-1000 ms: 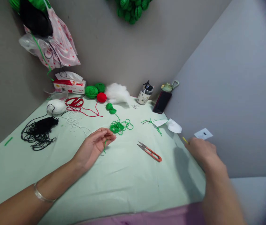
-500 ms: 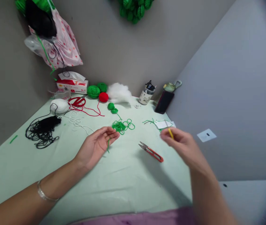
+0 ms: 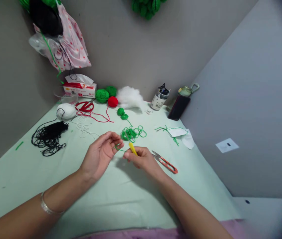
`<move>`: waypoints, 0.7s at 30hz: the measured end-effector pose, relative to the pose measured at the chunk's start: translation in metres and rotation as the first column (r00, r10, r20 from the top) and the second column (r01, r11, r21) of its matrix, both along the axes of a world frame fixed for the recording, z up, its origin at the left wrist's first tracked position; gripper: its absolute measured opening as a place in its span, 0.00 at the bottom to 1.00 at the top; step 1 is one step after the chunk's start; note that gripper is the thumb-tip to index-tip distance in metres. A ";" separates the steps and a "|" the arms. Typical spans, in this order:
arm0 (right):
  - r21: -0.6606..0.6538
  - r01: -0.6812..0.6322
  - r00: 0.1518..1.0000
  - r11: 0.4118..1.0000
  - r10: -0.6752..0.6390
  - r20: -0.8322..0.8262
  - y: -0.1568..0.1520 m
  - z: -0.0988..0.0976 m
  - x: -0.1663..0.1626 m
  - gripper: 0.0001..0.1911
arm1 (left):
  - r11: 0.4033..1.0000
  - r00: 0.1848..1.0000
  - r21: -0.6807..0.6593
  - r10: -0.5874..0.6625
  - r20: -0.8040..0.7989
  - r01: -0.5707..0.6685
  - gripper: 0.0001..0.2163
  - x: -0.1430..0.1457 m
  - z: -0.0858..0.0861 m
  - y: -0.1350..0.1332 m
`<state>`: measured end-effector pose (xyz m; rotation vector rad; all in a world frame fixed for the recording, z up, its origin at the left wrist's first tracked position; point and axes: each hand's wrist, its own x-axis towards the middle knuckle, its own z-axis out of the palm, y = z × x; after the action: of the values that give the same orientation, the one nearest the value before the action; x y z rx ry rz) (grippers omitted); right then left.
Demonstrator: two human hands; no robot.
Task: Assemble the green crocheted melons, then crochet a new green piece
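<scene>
My left hand [image 3: 101, 151], palm turned up and fingers curled, holds a strand of green yarn [image 3: 121, 150] that crosses its fingertips. The strand runs on to my right hand [image 3: 141, 157], which is closed around the yellow handle of a crochet hook [image 3: 133, 149]. The hook's thin tip points up and away, in front of a loose tangle of green yarn [image 3: 139, 131] on the table. Just right of my right hand lie orange-handled thread snips [image 3: 168, 165], blades apart.
Black yarn [image 3: 50, 134], a white yarn ball [image 3: 66, 111] and red scissors [image 3: 84, 107] lie at the left. Behind are a tissue box [image 3: 80, 90], green balls [image 3: 102, 95], a red ball [image 3: 112, 101] and white stuffing [image 3: 130, 98]. A jar [image 3: 158, 100] and phone [image 3: 179, 108] stand back right.
My right hand has come left with the crochet hook, from beyond the snips to beside my left hand. The green strand, earlier hanging from my left fingers, now stretches toward my right hand.
</scene>
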<state>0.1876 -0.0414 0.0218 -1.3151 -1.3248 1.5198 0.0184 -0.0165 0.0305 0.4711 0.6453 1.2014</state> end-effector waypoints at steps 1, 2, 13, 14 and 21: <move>-0.006 0.037 0.999 0.999 -0.038 -0.024 0.000 0.002 0.004 0.18 | 1.000 1.000 0.013 -0.008 -0.024 0.008 0.07 -0.001 -0.002 0.001; -0.010 0.079 0.995 0.997 -0.079 -0.060 0.000 0.003 0.008 0.18 | 0.999 0.999 0.025 -0.022 -0.048 0.024 0.06 -0.002 -0.003 0.001; -0.098 0.099 0.883 0.990 -0.133 -0.451 0.006 0.005 0.019 0.15 | 0.889 0.817 0.271 -0.170 -0.550 0.368 0.06 0.005 -0.026 0.001; -0.104 0.095 0.885 0.990 -0.132 -0.447 0.006 0.004 0.020 0.15 | 0.870 0.788 0.310 -0.134 -0.600 0.384 0.05 0.003 -0.027 0.003; -0.166 0.119 0.918 0.979 -0.172 -0.359 0.008 0.001 0.025 0.13 | 0.693 0.611 0.569 0.232 -0.757 0.442 0.06 -0.012 -0.031 0.011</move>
<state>0.2122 -0.0337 0.0228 -1.1104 -0.8739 1.6807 0.0067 -0.0054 -0.0006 1.8046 0.8495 1.0390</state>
